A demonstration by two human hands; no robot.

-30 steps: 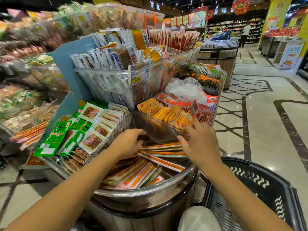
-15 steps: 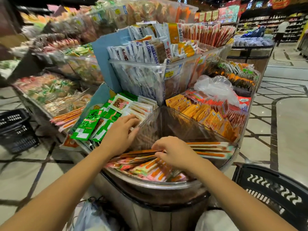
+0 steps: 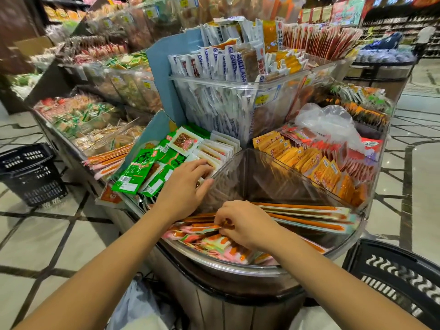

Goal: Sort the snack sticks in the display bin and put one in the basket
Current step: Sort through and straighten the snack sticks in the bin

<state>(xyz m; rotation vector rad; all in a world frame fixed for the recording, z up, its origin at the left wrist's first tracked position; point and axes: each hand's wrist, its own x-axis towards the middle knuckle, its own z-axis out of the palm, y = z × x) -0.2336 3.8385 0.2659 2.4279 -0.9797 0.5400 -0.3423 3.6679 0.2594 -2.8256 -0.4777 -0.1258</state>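
Now, hands: two, both reaching over the display bin (image 3: pixel 238 266)
Left hand (image 3: pixel 183 186): fingers are lying straight and spread, gripping nothing, resting at the bin's left edge where its clear divider (image 3: pixel 240 177) is meeting the neighbouring packets
Right hand (image 3: pixel 245 222): fingers are curling in, thumb and fingertips pinching the end of one of the snack sticks (image 3: pixel 309 215) at the middle of the bin
Snack sticks: all are lying inside the bin; about four long ones are fanning across its right half, and a jumbled pink-and-orange heap, too tangled to count, is filling its front left
Basket (image 3: pixel 392 277): one black basket is sitting just right of the bin, low down, with no stick showing in the visible part
Second basket (image 3: pixel 31 172): one more is standing on the floor well to the bin's left
Green packets (image 3: pixel 135 172): one cluster is lying just left of the bin
Orange packets (image 3: pixel 309 160): one row is standing just behind the bin, to the right
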